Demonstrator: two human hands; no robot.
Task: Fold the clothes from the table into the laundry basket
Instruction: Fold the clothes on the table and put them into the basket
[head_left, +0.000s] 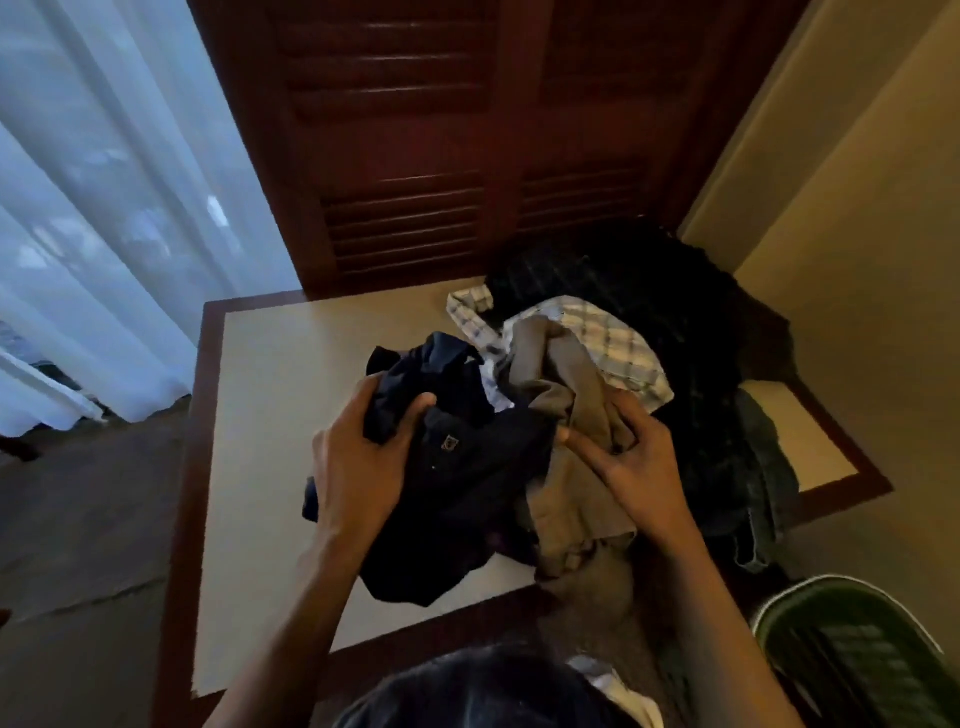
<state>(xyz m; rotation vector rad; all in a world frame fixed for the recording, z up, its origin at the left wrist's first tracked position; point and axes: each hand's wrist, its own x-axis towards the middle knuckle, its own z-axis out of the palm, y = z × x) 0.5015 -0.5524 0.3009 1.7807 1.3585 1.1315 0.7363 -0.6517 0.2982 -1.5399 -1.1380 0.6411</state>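
— Toward the left edge of the table, what do you see?

— Bare cream top framed in dark red-brown wood (244, 395). Off that edge hang pale sheer curtains (104, 208), and behind the far edge stand dark wooden louvred doors (441, 156).

— And your left hand?

— My left hand (358, 462) sits near the middle of the table, fingers and thumb curled round a bunch of a crumpled dark navy garment (457, 478). That garment reaches down to the near edge.

— What is next to it?

— Touching it on the right is a rumpled tan-brown garment (566, 457), which spills over the near edge. My right hand (639, 467) has its thumb and fingers closed on a fold of that tan cloth.

— Anything behind those two?

— A white shirt with a blue and tan check (613, 343) lies under the tan piece, toward the far edge. Beyond it, filling the far right corner, is a heap of black clothing (675, 312), and a dark denim piece (763, 493) hangs over the right edge.

— Where is the basket?

— The dark green plastic laundry basket with a pale rim (852, 649) stands on the floor, off the near right corner of the table. I cannot tell what it holds.
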